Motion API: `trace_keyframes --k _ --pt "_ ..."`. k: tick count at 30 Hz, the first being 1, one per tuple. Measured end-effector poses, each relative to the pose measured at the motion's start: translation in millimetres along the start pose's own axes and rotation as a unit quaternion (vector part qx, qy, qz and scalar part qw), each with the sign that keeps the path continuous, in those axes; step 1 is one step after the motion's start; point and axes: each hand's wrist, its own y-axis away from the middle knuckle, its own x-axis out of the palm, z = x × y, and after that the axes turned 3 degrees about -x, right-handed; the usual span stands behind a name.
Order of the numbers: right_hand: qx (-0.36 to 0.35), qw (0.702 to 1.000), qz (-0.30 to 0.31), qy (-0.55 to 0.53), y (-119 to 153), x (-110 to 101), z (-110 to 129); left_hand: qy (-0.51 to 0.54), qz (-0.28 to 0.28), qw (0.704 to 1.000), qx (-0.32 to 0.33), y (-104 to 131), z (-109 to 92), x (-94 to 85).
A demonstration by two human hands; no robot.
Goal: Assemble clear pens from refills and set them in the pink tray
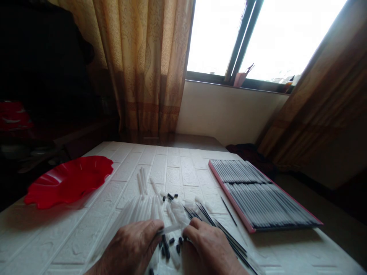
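Note:
Between the fingers of my left hand [137,244] is a translucent plastic tube [172,228], lying roughly level. My right hand [205,244] is closed at the tube's other end; its fingertips hide whether a small cap is there too. Several small black caps [166,248] lie on the table below and between the hands. More clear tubes [140,210] are spread beyond my left hand. Thin dark rods [229,236], like pen refills, lie in a loose bundle beside and partly beneath my right hand.
A pink-edged tray [212,166] at the right holds two rows of filled tubes. At the left stands a red wavy-rimmed bowl [71,179]. The table [183,168] has a white brick-pattern cover. Curtains [143,68] and a window are behind it.

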Motion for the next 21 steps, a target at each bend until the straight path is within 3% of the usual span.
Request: trace_keyframes --k 4,10,13,17,21 --pt "0.017 0.993 -0.020 -0.112 -2 -25 -1 -0.005 0.007 1.000 -0.006 -1 -1 -0.3" --pt "0.024 0.988 0.086 -0.124 -1 -49 -5 -0.001 0.013 1.000 -0.012 0 -2 -0.1" --pt "0.004 0.982 0.123 -0.140 -2 -50 -3 0.005 0.018 1.000 -0.016 1 0 1.1" --pt "-0.047 0.983 0.165 -0.072 -5 -42 5 0.009 0.028 0.999 -0.018 3 2 3.2" --pt "-0.051 0.986 0.143 -0.071 -7 -39 9 0.005 0.035 0.999 -0.014 3 2 3.0"
